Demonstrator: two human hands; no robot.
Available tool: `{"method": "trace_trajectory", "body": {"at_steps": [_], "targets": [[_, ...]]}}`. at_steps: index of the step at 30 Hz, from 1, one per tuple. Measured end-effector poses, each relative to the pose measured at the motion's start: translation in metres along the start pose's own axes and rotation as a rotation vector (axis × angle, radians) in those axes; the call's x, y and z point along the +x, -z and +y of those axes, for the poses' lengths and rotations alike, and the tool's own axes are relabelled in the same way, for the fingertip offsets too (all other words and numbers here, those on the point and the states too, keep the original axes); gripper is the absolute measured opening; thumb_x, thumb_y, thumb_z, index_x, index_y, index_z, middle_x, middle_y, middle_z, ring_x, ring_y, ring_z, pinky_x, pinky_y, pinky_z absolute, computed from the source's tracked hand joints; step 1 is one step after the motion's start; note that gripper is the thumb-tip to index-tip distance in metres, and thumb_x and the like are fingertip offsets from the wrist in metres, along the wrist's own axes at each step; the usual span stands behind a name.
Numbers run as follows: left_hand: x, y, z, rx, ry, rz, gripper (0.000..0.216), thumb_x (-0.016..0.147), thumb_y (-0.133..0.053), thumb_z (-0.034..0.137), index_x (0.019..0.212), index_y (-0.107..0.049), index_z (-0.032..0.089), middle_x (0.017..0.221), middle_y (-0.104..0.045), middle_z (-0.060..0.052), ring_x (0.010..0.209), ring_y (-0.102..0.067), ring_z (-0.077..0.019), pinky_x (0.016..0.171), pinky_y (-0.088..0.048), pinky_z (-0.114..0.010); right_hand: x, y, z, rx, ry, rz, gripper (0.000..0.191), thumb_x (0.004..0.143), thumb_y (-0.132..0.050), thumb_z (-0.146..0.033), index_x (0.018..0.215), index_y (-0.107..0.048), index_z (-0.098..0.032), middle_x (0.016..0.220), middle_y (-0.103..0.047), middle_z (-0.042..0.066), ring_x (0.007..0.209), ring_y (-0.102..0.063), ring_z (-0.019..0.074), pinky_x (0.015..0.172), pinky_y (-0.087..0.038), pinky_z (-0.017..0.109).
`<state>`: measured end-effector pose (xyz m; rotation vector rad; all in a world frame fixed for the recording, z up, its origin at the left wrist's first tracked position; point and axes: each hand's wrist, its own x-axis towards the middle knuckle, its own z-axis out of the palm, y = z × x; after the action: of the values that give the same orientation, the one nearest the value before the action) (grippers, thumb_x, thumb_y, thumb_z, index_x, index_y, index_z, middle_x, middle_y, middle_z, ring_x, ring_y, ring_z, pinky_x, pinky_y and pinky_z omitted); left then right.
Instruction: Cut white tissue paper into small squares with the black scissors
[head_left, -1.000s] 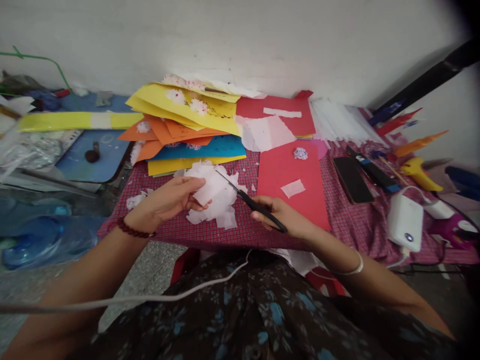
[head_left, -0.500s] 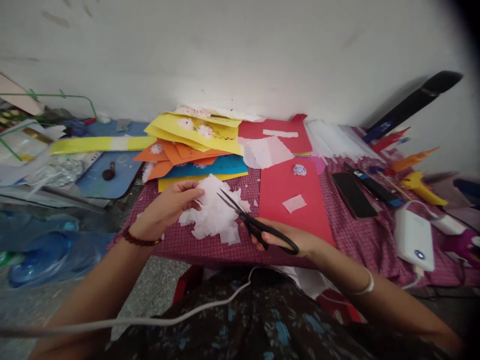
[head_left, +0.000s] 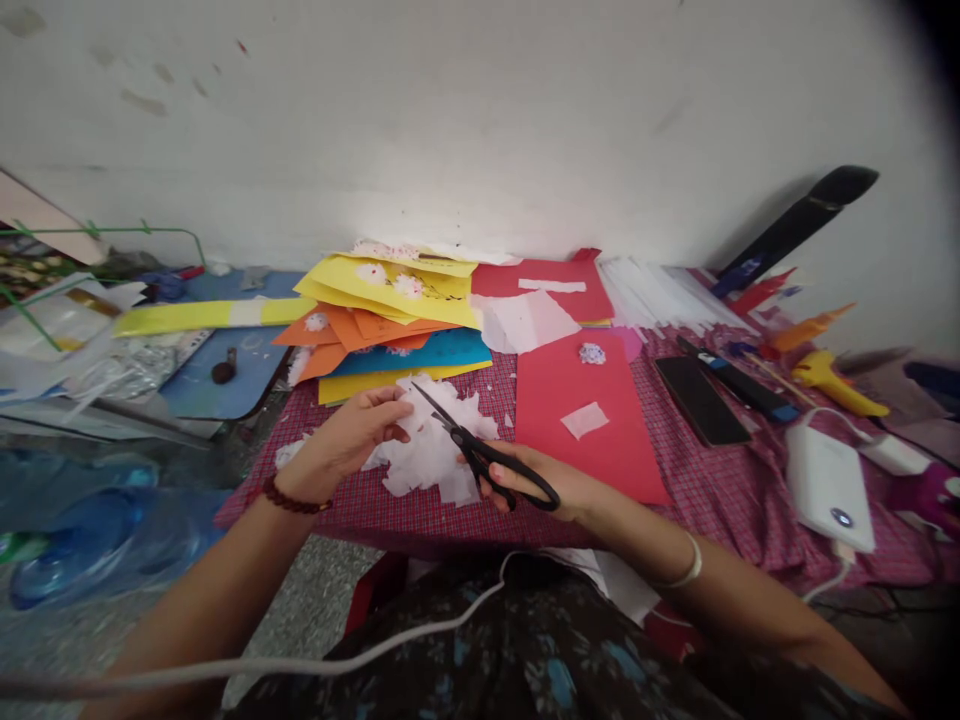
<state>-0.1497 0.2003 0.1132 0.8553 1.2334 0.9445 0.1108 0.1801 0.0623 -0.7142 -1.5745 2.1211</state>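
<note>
My right hand [head_left: 525,478] grips a pair of black-handled scissors [head_left: 476,450], fingers through the loops. The slightly parted blades point up and left, their tips close to my left fingertips. My left hand [head_left: 367,425] is closed in a pinch, thumb against forefinger, at what appears to be a thin piece of white paper; its outline blends with the pile behind. Beneath the blades lies a heap of cut white paper pieces [head_left: 420,455] on the checked tablecloth. A red sheet [head_left: 551,440] beside it bears a small white-and-purple paper pompom [head_left: 592,353] and a white paper scrap [head_left: 585,420].
Stacked yellow cards [head_left: 337,275], orange cards [head_left: 360,330] and a blue card [head_left: 450,350] lie behind the heap. White paper strips [head_left: 645,290], a phone [head_left: 701,400], a utility knife [head_left: 750,385], a yellow glue gun [head_left: 832,380] and a power bank [head_left: 829,490] sit rightward.
The scissors and my right hand have moved left, bringing the blade tips closer to my left fingers. My left hand stays pinched over the heap. The view has shifted slightly.
</note>
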Motion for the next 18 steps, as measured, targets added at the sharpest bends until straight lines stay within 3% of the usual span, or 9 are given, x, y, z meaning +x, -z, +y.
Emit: {"method": "trace_trajectory", "body": {"at_steps": [5,11,14,18], "targets": [[0.002,0.001,-0.001,-0.009,0.003,-0.002,0.023,0.058,-0.086,0.025,0.074,-0.071,0.016,0.072,-0.066,0.001,0.060,-0.057,-0.0088,0.053,-0.052,-0.020,0.001,0.000,0.000,0.019,-0.034,0.039,0.062,0.086,-0.065,-0.072,0.109,-0.058,-0.015,0.075,-0.054,-0.004,0.048,-0.044,0.0060,0.043,-0.031,0.021],[0.006,0.009,0.003,0.112,-0.008,0.010,0.021,0.063,-0.082,0.029,0.075,-0.068,0.017,0.073,-0.067,-0.001,0.056,-0.056,-0.0092,0.055,-0.049,-0.022,-0.008,0.013,-0.003,0.004,0.024,-0.134,0.070,0.087,-0.058,-0.078,0.116,-0.060,-0.015,0.085,-0.058,0.002,0.070,-0.054,0.0136,0.065,-0.047,0.028],[0.010,0.016,0.010,0.347,-0.079,0.047,0.021,0.068,-0.077,0.034,0.076,-0.069,0.017,0.071,-0.067,-0.001,0.057,-0.056,-0.0112,0.056,-0.046,-0.023,-0.023,0.021,0.000,0.024,0.028,-0.149,0.071,0.088,-0.055,-0.079,0.122,-0.061,-0.017,0.089,-0.058,0.003,0.073,-0.053,0.0159,0.068,-0.046,0.031],[0.013,0.020,0.022,0.865,-0.252,0.113,0.022,0.078,-0.068,0.038,0.088,-0.074,0.019,0.086,-0.075,-0.006,0.077,-0.065,-0.0210,0.067,-0.046,-0.028,-0.055,0.032,0.011,0.150,0.038,-0.043,0.065,0.087,-0.060,-0.074,0.126,-0.062,-0.022,0.092,-0.059,0.004,0.075,-0.053,0.0173,0.071,-0.044,0.032]]}}
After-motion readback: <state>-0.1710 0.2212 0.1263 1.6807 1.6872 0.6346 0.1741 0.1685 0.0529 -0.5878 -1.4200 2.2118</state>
